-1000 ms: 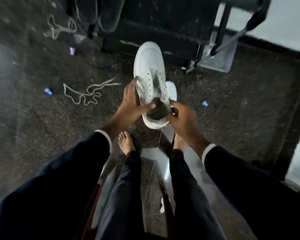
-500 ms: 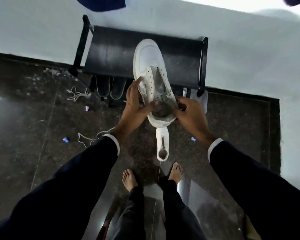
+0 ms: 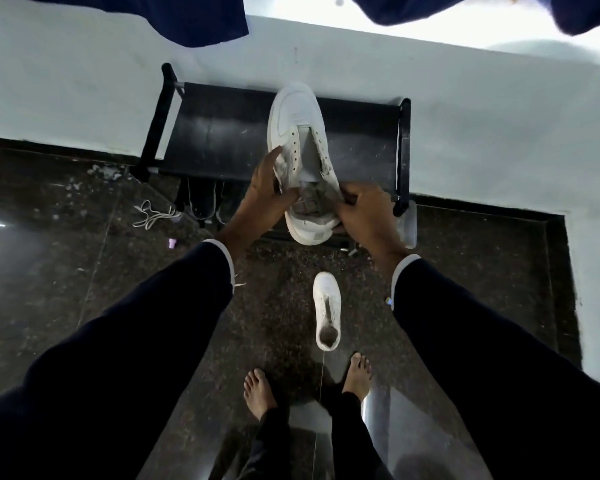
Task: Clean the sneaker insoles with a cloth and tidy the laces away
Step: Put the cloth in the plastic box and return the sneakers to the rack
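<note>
A white leather low-top sneaker point(image 3: 300, 161) with its laces out is held up in front of the person, over the near edge of a black metal shoe rack point(image 3: 222, 140) that stands against a pale wall point(image 3: 499, 116). Its long axis runs straight away from the person: toe toward the wall, heel and open collar toward the body, grey tongue showing.

The left hand point(image 3: 267, 199) grips the left side of the collar, fingers laid along the upper and thumb hooked over the rim. The right hand point(image 3: 364, 213) holds the right side near the heel, fingers curled round it. A worn grey insole point(image 3: 312, 202) shows inside the opening between them.

The shoe is probably light and fairly stiff at sole and heel, with soft, yielding sides; the heel counter and collar look the surest places to hold. The insole would likely be thin and floppy, best pinched at its heel end.

The matching white sneaker point(image 3: 327, 315) stands on the dark speckled stone floor point(image 3: 84, 271), just ahead of bare feet. A loose white lace point(image 3: 153, 214) lies left of the rack.
</note>
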Demonstrator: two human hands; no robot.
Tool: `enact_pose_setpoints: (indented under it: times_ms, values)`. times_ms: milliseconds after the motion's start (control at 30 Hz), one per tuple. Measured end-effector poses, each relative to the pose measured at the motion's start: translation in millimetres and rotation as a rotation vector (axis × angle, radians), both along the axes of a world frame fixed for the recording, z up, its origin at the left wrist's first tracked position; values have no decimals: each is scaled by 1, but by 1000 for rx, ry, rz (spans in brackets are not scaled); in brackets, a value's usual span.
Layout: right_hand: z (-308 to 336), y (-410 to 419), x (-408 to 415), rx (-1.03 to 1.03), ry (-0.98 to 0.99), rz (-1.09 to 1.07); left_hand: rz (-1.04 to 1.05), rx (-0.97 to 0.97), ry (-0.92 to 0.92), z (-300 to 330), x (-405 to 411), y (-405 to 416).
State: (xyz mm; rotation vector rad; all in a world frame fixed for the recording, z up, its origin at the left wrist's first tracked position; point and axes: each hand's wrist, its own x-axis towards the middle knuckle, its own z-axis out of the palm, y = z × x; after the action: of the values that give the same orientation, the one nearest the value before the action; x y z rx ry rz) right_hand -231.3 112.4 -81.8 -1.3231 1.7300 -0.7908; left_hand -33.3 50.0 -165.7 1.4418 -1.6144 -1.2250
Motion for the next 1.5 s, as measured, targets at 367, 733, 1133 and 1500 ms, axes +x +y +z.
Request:
enact_pose_setpoints:
  times_ms: [367,733,1133,1500]
  values:
    - [-3,-85,5,100,29,-16,71,207,41,-2,-9,-72]
    - [-15,-98,12,133,-14,28,72,195,9,-17,2,-64]
    - [-31,-42,-9,40,-4,-64,237,38,56,11,-3,19]
    - [-210,162,-81,538,-6,-140,-4,437,-220,-140,-42,176]
